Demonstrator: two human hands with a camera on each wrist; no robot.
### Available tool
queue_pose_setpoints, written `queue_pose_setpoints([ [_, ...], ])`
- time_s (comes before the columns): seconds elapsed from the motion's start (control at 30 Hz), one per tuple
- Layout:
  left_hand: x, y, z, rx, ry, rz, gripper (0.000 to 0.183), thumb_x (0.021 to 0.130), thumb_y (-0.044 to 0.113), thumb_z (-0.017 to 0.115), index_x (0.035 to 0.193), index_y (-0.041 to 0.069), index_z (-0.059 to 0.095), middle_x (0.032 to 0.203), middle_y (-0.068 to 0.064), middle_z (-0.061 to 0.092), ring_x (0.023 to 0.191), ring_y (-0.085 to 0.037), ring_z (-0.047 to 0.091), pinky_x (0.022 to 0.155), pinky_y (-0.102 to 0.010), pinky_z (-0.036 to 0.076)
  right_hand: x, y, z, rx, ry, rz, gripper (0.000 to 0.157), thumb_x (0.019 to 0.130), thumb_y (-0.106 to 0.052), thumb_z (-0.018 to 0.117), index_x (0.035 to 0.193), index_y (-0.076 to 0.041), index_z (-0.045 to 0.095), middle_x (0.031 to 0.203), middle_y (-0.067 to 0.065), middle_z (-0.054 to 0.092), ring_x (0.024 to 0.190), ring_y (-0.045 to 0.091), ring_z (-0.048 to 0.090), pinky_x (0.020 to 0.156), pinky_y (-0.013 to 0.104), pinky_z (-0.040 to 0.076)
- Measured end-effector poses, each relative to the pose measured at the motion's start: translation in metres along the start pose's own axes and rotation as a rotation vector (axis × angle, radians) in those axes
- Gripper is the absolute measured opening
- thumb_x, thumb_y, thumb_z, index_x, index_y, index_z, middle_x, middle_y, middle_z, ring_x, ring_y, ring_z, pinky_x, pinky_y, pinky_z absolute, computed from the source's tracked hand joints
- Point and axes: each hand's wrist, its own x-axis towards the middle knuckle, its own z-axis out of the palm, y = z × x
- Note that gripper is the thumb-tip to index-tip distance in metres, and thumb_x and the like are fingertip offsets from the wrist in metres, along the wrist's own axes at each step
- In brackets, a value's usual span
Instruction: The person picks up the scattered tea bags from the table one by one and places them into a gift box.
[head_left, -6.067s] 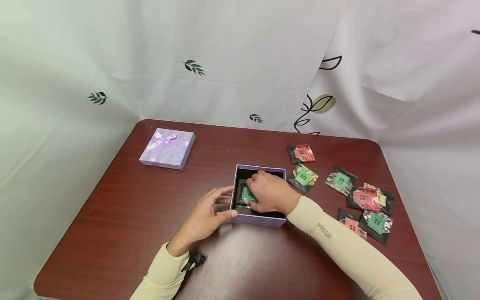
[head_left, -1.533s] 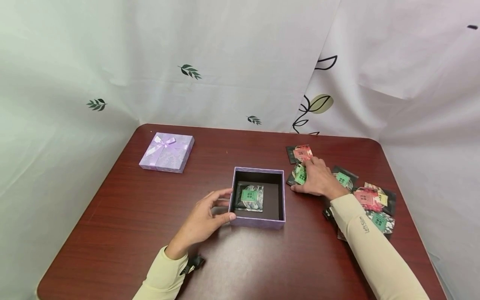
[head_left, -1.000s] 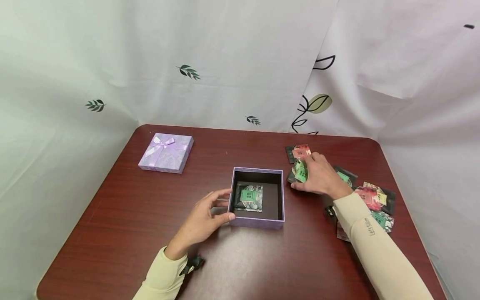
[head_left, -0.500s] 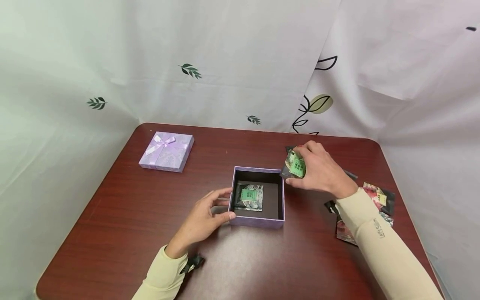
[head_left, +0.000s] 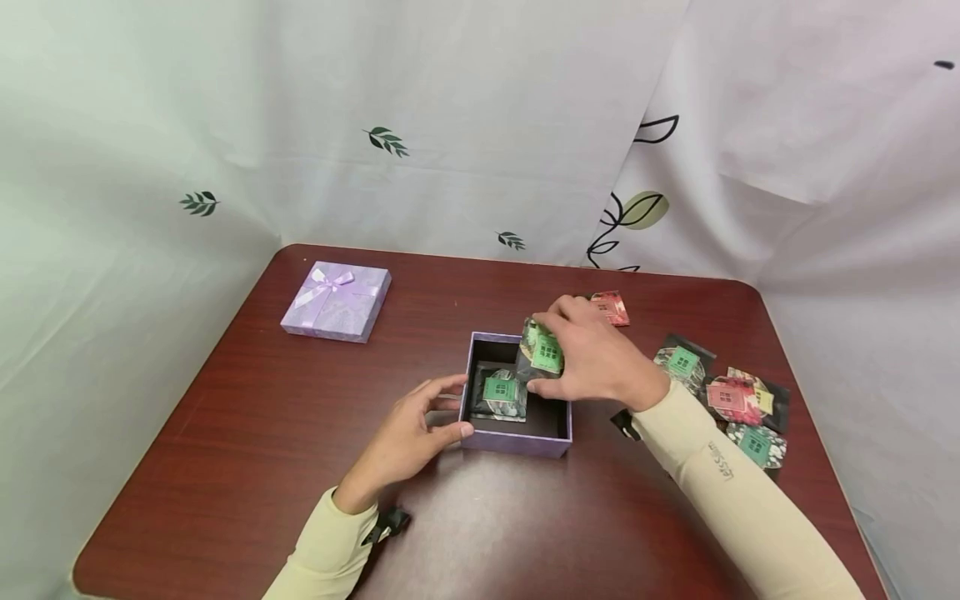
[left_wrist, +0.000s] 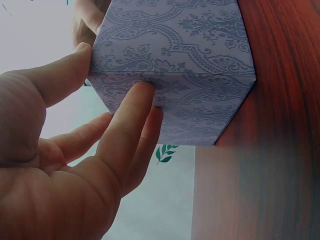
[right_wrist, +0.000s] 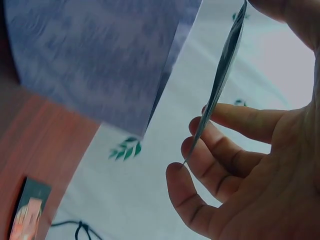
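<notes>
A purple open box point(head_left: 517, 443) sits mid-table, with one green-labelled black sachet point(head_left: 500, 392) flat in its left part. My left hand point(head_left: 408, 429) touches the box's left wall with fingertips and thumb; the left wrist view shows these fingers extended against the patterned box point(left_wrist: 175, 50). Above the box's right rear part, my right hand point(head_left: 603, 358) pinches another green-labelled sachet point(head_left: 542, 353), tilted. Seen edge-on in the right wrist view, this sachet point(right_wrist: 222, 75) is between the thumb and fingertips.
A lilac box lid point(head_left: 337, 302) with a ribbon bow lies at the back left. Behind the right hand is a red-labelled sachet point(head_left: 611, 308). Several more sachets, some overlapping, lie at the right, including a green-labelled one point(head_left: 682, 362) and a red-labelled one point(head_left: 731, 400).
The right hand came out of the box, picked up the green-labelled sachet from the table beside it, and moved left with it over the box. The left hand stayed at the box wall.
</notes>
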Motion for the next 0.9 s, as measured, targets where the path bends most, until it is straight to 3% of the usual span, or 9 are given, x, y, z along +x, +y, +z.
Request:
queue_pose_setpoints([
  [0.43,0.0,0.0,-0.001,0.013,-0.004,0.006,0.069,0.091,0.015,0.085,0.153,0.009,0.055,0.14,-0.017,0.063,0.123,-0.035,0.069,0.093,-0.035,0.062,0.018,-0.036,0.022,-0.028,-0.078,-0.072,0.09,0.069,-0.06,0.089,0.139,-0.009,0.066,0.114,0.002,0.056,0.102,0.019,0.053,0.077,0.034,0.054],
  [0.67,0.001,0.001,-0.001,0.006,-0.01,-0.002,0.068,0.092,0.015,0.085,0.152,0.012,0.055,0.14,-0.014,0.063,0.124,-0.035,0.069,0.093,-0.035,0.063,0.02,-0.046,0.036,-0.095,-0.133,-0.065,0.087,0.071,-0.061,0.086,0.139,-0.01,0.066,0.116,0.003,0.058,0.097,0.017,0.052,0.068,0.032,0.054],
  [0.9,0.0,0.001,-0.001,0.006,-0.012,0.008,0.068,0.092,0.014,0.085,0.152,0.008,0.054,0.139,-0.018,0.063,0.124,-0.037,0.068,0.092,-0.038,0.062,0.019,-0.049,0.059,-0.169,-0.164,-0.072,0.084,0.074,-0.062,0.086,0.136,-0.01,0.066,0.117,0.006,0.059,0.097,0.017,0.054,0.067,0.035,0.056],
])
